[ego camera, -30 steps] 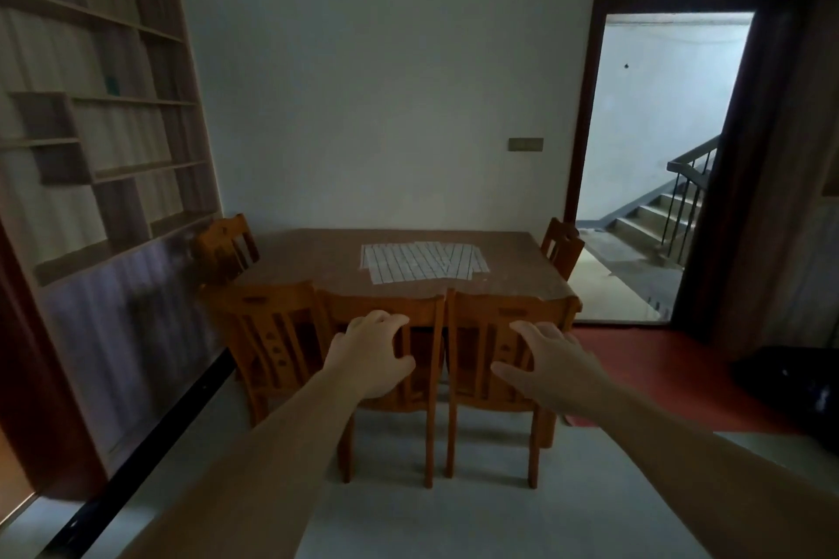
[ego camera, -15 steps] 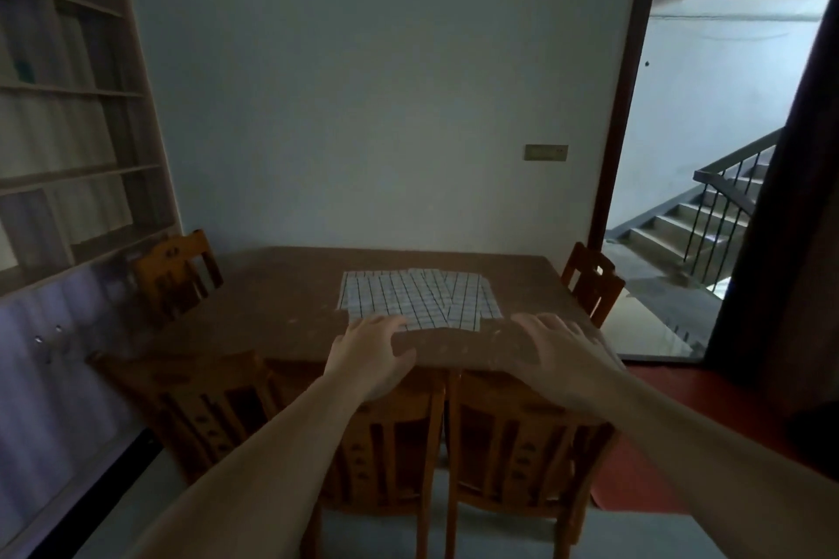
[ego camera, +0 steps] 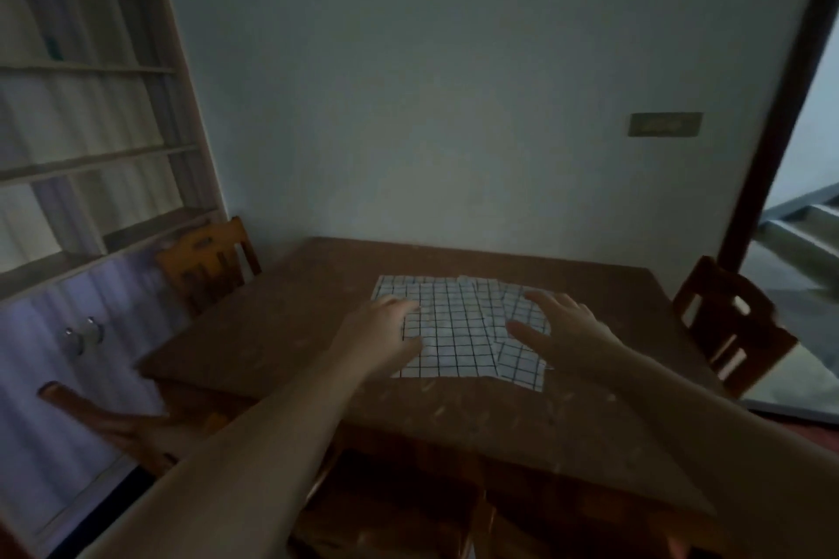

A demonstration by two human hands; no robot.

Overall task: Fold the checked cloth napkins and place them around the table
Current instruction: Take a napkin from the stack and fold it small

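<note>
Head view: checked napkins (ego camera: 454, 331) are spread overlapping mid-table (ego camera: 272, 331). Left hand (ego camera: 386, 331) at 9 o'clock and right hand (ego camera: 563, 327) at 3 o'clock are held open, gripping nothing. Cloth is judged light, limp; corners should be pinched.

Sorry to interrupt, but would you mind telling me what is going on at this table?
A person is reaching both bare hands over a wooden table toward a pile of checked napkins lying flat and overlapping near its middle. The left hand is at the pile's left edge and the right hand is spread open over its right side. Neither hand has gripped a napkin yet, and none looks folded. Chairs stand around the table.
</note>
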